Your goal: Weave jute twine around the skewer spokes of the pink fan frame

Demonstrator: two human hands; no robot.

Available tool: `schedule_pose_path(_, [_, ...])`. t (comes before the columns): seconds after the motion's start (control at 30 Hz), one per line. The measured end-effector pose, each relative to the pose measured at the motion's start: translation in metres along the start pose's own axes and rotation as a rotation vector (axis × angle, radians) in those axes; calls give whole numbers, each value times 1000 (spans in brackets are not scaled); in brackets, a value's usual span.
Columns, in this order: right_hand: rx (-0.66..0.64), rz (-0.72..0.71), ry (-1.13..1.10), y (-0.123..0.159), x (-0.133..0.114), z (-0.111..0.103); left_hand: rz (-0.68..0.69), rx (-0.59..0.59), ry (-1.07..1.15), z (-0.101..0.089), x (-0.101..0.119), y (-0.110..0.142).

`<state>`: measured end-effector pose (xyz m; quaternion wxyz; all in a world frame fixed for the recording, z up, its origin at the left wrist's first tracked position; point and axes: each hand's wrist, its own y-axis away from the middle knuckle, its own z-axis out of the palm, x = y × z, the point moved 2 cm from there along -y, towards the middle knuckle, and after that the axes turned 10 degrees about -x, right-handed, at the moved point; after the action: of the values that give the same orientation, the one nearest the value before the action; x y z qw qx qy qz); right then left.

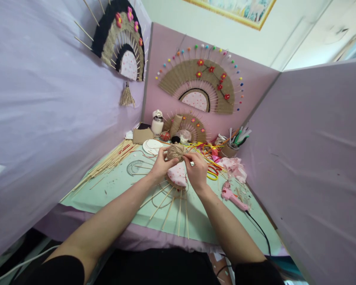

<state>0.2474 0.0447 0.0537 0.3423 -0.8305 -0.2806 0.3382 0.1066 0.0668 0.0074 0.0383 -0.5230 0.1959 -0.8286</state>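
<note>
A ball of tan twine [175,152] is held above the table between my two hands. My left hand [162,163] grips its left side, fingers behind and thumb in front. At the ball's right side, my right hand [195,168] has thumb and fingertips pinched together on a strand of the twine. Just beneath them lies a half-round piece in pink dotted cloth [177,175], with thin wooden sticks [167,211] fanning out from it toward me. A loose loop of twine runs across those sticks.
Bundled sticks [109,164] and a clear protractor [134,168] lie on the left. A pink glue gun [233,197] with a black cord rests on the right, near yellow-handled scissors [213,174]. At the back stand a white bottle [157,124] and a tool cup [229,150]. Finished fans hang on the panels.
</note>
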Motion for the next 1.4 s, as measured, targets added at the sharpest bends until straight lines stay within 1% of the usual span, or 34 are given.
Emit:
schedule_pose_path(0.1, [-27,-32,-15,-3,0,-5,8,-53,9,0,2,1])
schedule_pose_path(0.17, [-82,-33,-47,-6,0,-8,23,-41,2,1,4,1])
schedule_pose_path(0.23, [-160,-7,-129,-10,4,-12,32,-14,7,1,6,1])
schedule_pose_path(0.3, [-215,53,-248,-17,10,-17,31,-12,51,2,8,0])
schedule_pose_path(0.33, [-217,101,-309,-22,14,-20,21,-32,84,3,8,0])
schedule_pose_path(0.4, [-218,225,-435,-31,22,-28,-12,-107,147,5,8,0])
schedule_pose_path(0.43, [-266,293,-506,-35,24,-31,-33,-156,171,6,8,0])
schedule_pose_path(0.47, [-365,358,-588,-38,26,-32,-53,-203,189,6,8,1])
schedule_pose_path(0.5, [-493,412,-674,-39,26,-33,-68,-244,198,7,9,2])
schedule_pose_path(0.53, [-624,453,-759,-39,25,-33,-82,-275,199,7,9,3])
schedule_pose_path(0.57, [-728,482,-830,-39,23,-32,-97,-295,190,7,9,4])
schedule_pose_path(0.6, [-781,501,-876,-38,22,-32,-112,-299,172,7,9,4])
schedule_pose_path(0.63, [-779,517,-888,-37,22,-30,-128,-281,145,7,9,4])
schedule_pose_path(0.67, [-731,534,-866,-36,23,-29,-142,-238,112,6,9,4])
schedule_pose_path(0.77, [-477,578,-655,-33,33,-20,-166,-24,48,2,9,0])
schedule_pose_path(0.8, [-401,573,-574,-32,36,-16,-170,24,55,1,8,-1])
schedule_pose_path(0.83, [-345,554,-497,-31,38,-12,-173,45,68,1,8,-1])
schedule_pose_path(0.9, [-281,496,-357,-29,40,-3,-166,30,80,2,6,-2])
schedule_pose_path(0.97, [-274,447,-234,-26,39,4,-149,24,32,2,3,-2])
schedule_pose_path(1.07, [-304,414,-121,-22,33,10,-123,79,-43,1,0,-3])
schedule_pose_path(1.13, [-315,395,-87,-20,28,11,-129,111,-47,0,-1,-3])
schedule_pose_path(1.27, [-287,345,-37,-14,20,13,-168,137,-25,-1,-4,-5])
schedule_pose_path(1.4, [-287,293,21,-9,16,13,-173,162,-66,-2,-7,-6])
